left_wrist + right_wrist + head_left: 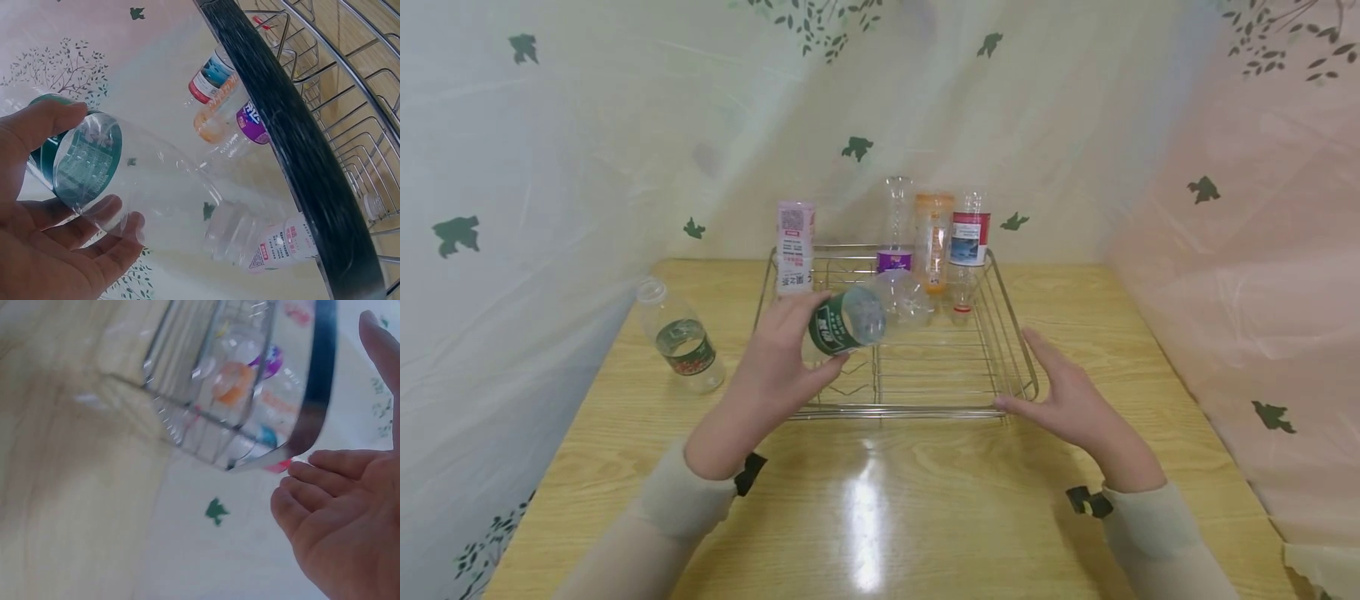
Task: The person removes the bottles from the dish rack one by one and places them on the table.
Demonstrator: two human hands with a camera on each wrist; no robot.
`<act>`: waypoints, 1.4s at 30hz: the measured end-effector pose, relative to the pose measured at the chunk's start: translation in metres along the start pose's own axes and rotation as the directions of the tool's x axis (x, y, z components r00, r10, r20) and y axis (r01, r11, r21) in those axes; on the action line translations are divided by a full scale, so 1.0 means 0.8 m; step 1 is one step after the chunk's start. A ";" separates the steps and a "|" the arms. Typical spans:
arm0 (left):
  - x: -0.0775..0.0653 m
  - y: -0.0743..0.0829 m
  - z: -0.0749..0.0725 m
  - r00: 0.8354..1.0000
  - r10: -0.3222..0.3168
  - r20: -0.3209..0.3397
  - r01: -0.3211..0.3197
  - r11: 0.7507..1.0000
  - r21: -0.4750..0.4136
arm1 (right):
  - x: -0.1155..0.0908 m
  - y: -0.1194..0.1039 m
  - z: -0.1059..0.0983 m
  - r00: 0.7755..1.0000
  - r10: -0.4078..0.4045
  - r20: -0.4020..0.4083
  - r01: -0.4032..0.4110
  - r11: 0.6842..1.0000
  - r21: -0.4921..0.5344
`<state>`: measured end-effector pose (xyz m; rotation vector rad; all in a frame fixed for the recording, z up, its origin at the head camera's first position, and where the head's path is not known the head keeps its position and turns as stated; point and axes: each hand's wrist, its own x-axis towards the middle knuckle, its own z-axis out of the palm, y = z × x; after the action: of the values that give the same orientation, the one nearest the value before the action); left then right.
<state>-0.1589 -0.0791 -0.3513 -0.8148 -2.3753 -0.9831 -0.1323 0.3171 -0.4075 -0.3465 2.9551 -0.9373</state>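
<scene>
My left hand point(775, 358) grips a clear plastic bottle point(835, 327) with a green label, tilted above the left part of a wire rack point(880, 411). In the left wrist view, the thumb and fingers point(109, 215) curl round this bottle point(165, 181). My right hand point(1067, 396) is beside the rack's front right corner, fingers spread and nothing held. The right wrist view has its palm point(350, 519) close to the rack's rim point(315, 394); whether it touches is unclear. A second green-labelled bottle point(685, 346) stands uncapped on the table, left of the rack.
Along the rack's back are a pink-and-white bottle point(795, 246), a purple-labelled bottle point(895, 260), an orange bottle point(934, 242) and an upside-down bottle with a red-and-blue label point(970, 239). The wooden table point(925, 500) meets a patterned curtain point(737, 125) behind and at both sides.
</scene>
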 end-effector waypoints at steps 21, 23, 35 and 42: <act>0.001 0.013 0.021 0.993 0.039 0.107 -0.065 0.967 0.247 | 0.008 -0.131 -0.004 0.690 -0.643 -0.332 0.609 0.764 -0.213; 0.000 0.016 0.023 0.992 0.045 0.121 -0.076 0.961 0.266 | 0.011 -0.143 0.000 0.665 -0.673 -0.325 0.623 0.739 -0.255; -0.002 0.031 0.040 0.984 0.096 0.149 -0.140 0.935 0.325 | 0.027 -0.179 0.033 0.727 -0.673 -0.135 0.561 0.696 -0.447; -0.003 0.042 0.046 0.982 0.081 0.171 -0.137 0.929 0.344 | 0.035 -0.190 0.048 0.757 -0.643 -0.117 0.500 0.685 -0.530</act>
<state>-0.1411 -0.0337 -0.3605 -0.8945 -2.5012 -0.4374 -0.1257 0.1686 -0.3509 -1.3489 3.3844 -0.2410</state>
